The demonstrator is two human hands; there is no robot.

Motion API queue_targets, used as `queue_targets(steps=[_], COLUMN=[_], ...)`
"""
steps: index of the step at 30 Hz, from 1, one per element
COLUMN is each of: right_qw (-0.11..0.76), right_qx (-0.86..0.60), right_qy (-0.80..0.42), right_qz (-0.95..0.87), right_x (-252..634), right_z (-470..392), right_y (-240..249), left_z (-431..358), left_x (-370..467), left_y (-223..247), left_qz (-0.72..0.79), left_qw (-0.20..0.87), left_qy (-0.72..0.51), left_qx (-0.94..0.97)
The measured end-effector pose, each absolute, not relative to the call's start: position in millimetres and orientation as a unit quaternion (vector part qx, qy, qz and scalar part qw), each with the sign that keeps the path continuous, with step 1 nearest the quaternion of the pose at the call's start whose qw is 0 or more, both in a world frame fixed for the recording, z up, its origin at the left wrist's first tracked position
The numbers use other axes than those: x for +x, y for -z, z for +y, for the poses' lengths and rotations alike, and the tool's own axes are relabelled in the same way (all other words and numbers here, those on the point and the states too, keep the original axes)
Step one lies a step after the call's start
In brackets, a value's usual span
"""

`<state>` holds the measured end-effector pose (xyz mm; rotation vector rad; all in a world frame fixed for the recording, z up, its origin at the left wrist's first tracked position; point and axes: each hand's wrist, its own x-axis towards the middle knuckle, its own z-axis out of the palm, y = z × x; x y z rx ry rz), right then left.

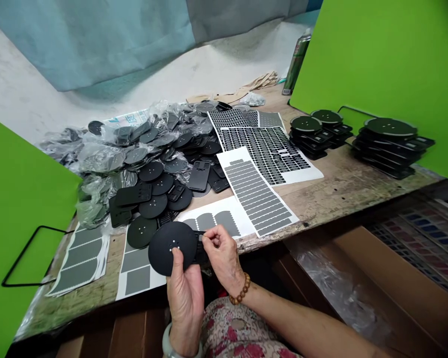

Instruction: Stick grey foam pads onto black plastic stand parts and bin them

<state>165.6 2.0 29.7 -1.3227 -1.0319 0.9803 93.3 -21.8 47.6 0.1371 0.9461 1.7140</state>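
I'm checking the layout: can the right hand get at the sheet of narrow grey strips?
Probably yes: the sheet lies uncovered over other sheets, near the right hand, though that hand's fingers are at the black part.

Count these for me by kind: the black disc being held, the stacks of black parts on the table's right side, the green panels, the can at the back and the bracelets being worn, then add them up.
Held black disc: 1
Stacks of black parts: 3
Green panels: 2
Can: 1
Bracelets: 2
Total: 9
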Motion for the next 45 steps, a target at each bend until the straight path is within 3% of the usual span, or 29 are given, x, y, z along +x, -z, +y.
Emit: queue_targets(steps=[32,38,45], right_qw=[0.588,0.591,0.535], right_qx=[-0.430,-0.444,-0.444], right_qy=[-0.607,-0.594,-0.609], right_qz=[-0.316,-0.317,-0.383], right_x=[179,200,234], right_z=[1,6,-2], right_y=[-32,-29,-25], left_z=[-23,-22,-21], left_x=[94,75,70], left_y=[-58,-55,-51], left_qz=[0.385,0.469,0.555], left_qw=[0.580,0.602,0.640], left_qy=[-0.716,-0.637,-0.492], left_qx=[0.048,0.108,0.201])
